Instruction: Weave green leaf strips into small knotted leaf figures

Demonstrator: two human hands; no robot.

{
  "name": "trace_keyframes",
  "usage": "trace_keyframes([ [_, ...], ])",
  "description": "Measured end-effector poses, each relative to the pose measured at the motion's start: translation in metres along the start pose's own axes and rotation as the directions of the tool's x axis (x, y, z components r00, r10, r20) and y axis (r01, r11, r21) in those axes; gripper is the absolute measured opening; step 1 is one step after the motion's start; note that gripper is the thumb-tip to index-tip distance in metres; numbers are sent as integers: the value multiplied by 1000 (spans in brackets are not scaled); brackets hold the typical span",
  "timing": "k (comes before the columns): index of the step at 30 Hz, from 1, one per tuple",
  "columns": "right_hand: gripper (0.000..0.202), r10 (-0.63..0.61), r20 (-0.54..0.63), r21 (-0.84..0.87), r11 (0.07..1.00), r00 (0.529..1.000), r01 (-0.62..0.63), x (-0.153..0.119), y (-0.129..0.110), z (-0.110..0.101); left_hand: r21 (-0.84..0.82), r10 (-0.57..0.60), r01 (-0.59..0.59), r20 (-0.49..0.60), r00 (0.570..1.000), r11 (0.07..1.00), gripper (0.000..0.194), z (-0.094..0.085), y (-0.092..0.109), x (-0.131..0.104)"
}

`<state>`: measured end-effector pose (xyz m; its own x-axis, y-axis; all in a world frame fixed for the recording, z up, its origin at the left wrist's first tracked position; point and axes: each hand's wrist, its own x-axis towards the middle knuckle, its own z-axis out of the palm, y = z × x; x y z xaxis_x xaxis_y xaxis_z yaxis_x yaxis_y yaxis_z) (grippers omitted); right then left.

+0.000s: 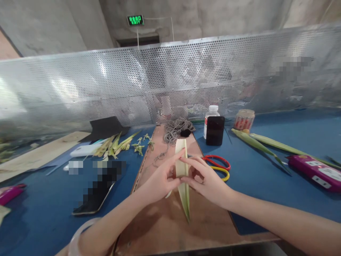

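Observation:
Between both hands stands a long pale-green leaf (184, 199), broad and whitish at the top and tapering to a greener tip that points down toward me. My left hand (162, 179) pinches its left side with thumb and fingers. From the right, my right hand (206, 179) grips the same leaf, fingertips meeting those of the left near the middle. The leaf is held above a brown board (170, 231). Just behind my right hand lie scissors with red and yellow handles (221, 163); their blades are mostly hidden by the hand.
A tangle of grey yarn (177, 129) lies at the board's far end. Right are a bottle (213, 108), black phone (215, 131), jar (244, 120), more leaves (255, 144) and purple power strip (314, 170). Left are a dark phone (98, 192) and leaf scraps (114, 145). A perforated metal screen (106, 85) stands behind.

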<state>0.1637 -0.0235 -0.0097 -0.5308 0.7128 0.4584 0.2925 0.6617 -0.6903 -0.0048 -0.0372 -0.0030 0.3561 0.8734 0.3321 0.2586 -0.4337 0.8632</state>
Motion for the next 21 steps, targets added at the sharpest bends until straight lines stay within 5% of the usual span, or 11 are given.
trace_keyframes([
  [4, 41, -3, -29, -20, 1000, 1000, 3, -3, 3, 2, -151, -58, 75, 114, 992, 986, 68, -1, 3, -1],
  [9, 43, -13, -38, 8, 1000, 999, 13, -4, 1, 0, -160, -65, 85, 127, 990, 983, 68, 1, 3, 0],
  [16, 45, 171, -198, 134, 980, 965, -146, 7, 0, -22, -91, -91, 70, -253, 963, 993, 41, -16, -9, 12],
  [21, 41, 233, -265, -105, 958, 936, -268, 17, 23, -38, 178, -117, 152, -194, 974, 972, 27, -19, -22, 14],
])
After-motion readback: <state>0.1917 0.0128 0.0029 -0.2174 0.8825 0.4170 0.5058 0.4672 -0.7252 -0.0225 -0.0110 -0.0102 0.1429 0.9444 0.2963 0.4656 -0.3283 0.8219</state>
